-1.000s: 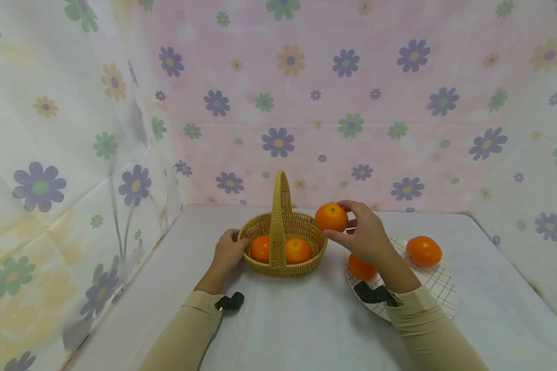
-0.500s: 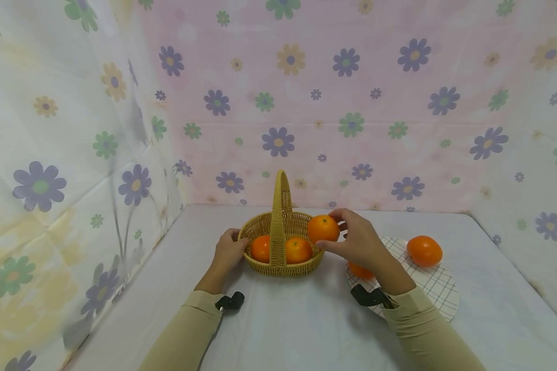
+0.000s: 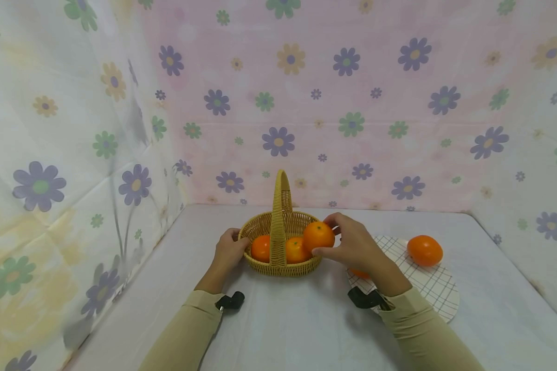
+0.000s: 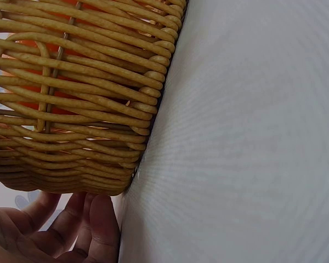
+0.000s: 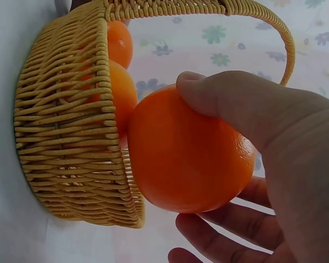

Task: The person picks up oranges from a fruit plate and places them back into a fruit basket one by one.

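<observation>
In the head view a yellow wicker basket (image 3: 278, 257) with a tall arched handle stands mid-table. Inside lie two oranges, a left orange (image 3: 261, 249) and a right orange (image 3: 297, 251). My left hand (image 3: 227, 251) grips the basket's left end, its thumb over the rim; the left wrist view has its fingers (image 4: 101, 227) against the wicker. My right hand (image 3: 353, 242) holds a third orange (image 3: 318, 235) between thumb and fingers, over the basket's right rim. Seen in the right wrist view, this held orange (image 5: 189, 153) is at the basket's opening, close to an orange inside.
To the right a white plate with a dark grid pattern (image 3: 438, 288) carries an orange (image 3: 424, 251). Another orange (image 3: 359, 273) on it is mostly hidden behind my right hand. Flower-printed cloth (image 3: 315, 123) surrounds the white table (image 3: 288, 324) at the back and sides.
My right hand has moved left and down with its orange, from beside the basket to over its right rim. My left hand and the basket have stayed in place.
</observation>
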A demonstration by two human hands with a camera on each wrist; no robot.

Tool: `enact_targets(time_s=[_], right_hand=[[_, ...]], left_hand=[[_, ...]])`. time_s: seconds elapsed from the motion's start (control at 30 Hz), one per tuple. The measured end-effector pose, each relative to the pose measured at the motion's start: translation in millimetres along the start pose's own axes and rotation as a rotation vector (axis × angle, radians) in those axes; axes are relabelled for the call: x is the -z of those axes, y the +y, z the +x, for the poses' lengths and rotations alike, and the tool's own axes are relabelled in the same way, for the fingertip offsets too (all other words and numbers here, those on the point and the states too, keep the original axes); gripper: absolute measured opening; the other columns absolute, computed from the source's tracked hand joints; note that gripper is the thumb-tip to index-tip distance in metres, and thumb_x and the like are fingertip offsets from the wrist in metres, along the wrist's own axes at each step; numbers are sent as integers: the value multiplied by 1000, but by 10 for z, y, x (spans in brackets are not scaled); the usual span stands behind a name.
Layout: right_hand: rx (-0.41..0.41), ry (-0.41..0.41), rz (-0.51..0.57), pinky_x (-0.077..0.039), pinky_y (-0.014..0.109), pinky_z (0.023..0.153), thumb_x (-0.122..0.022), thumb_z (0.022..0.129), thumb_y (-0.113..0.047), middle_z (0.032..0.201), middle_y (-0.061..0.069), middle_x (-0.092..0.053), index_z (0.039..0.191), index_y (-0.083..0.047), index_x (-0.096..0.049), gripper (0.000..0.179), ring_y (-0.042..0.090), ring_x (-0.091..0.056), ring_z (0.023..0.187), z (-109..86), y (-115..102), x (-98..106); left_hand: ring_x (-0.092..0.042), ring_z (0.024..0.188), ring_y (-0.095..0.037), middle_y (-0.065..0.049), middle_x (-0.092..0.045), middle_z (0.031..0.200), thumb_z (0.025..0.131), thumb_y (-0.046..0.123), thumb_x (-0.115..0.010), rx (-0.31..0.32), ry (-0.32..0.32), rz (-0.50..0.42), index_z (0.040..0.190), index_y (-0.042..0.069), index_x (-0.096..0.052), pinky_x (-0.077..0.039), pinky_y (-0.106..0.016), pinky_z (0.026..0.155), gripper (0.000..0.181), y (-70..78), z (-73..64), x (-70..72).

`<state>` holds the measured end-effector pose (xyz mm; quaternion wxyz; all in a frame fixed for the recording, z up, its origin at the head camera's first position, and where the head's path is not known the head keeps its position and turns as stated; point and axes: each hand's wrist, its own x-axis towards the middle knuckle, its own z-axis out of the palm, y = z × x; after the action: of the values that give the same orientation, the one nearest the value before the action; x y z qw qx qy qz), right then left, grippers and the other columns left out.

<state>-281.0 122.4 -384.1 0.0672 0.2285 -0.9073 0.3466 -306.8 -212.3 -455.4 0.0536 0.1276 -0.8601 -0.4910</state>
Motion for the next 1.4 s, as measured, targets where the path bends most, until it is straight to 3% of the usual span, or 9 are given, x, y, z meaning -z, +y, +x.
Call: enact_targets(time_s=[0.8,1.4], right_hand=[[-28,-47,10,-56,42,95,-87,78,-50,132,-3,-62,139,-18,-54,76,19,-60,113,-5,-46,-79],[-42,0,-16,-56,45,97,-86,83,-44,137,2,-59,144,-16,-49,77,23,-60,116,0,-25,-167]], left_hand=[[-59,114,-31,-18,-61,130,93,28,-60,4,-1,-1,136,4,-55,-54,-46,102,49,4,1,2],[-61,113,-30,-17,-62,128,94,28,-60,-3,-2,-15,136,4,-55,-55,-43,98,49,-5,16,-2]])
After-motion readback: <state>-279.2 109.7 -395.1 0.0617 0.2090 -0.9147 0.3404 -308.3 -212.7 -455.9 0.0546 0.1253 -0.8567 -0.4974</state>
